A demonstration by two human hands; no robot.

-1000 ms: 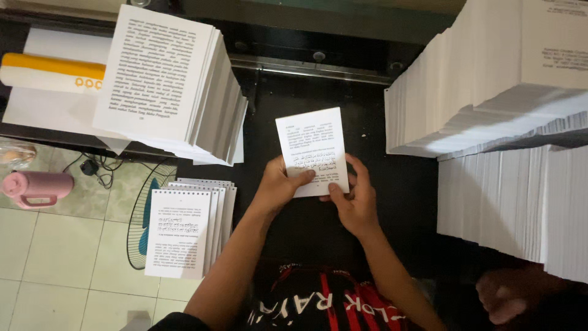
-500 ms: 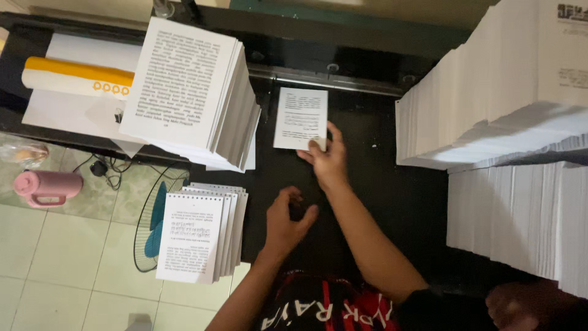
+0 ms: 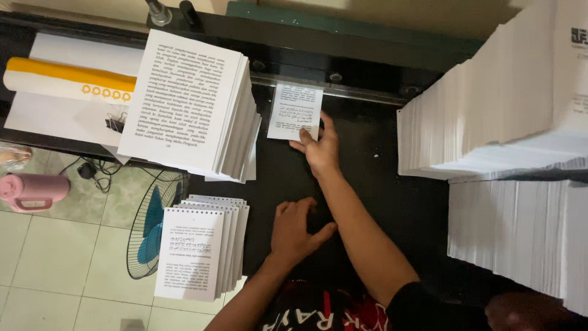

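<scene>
A small stack of printed sheets [image 3: 294, 110] lies flat on the black machine table [image 3: 367, 178], its far edge against the metal back rail [image 3: 349, 91]. My right hand [image 3: 318, 147] is stretched forward, fingertips pressing on the near right corner of that stack. My left hand [image 3: 297, 230] rests flat and empty on the table near my body, fingers spread. To the left a thick pile of larger printed pages [image 3: 190, 107] sits on the table's edge.
Tall white paper stacks [image 3: 502, 116] fill the right side, with more paper stacks [image 3: 520, 239] below. Spiral-bound booklets [image 3: 202, 245] lie at the lower left. A fan [image 3: 153, 227], a pink bottle [image 3: 30, 191] and a yellow-and-white roll [image 3: 67, 79] are at the left.
Both hands held the small stack upright a second ago. My right hand has since laid it flat and pushed it forward to the back rail; my left hand let go and dropped to the table.
</scene>
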